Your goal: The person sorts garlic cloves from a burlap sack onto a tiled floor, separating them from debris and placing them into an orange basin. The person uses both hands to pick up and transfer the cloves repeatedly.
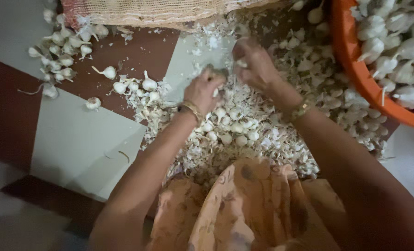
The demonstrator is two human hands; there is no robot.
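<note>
White, papery garlic skins lie in a big flaky heap on the floor, under both hands. The left hand is curled almost shut around something small; what it is I cannot tell. The right hand pinches a small pale garlic piece, too blurred to see which way it points. Round, smooth peeled cloves sit just below the hands. An orange tub of bulbs is beside the right hand.
</note>
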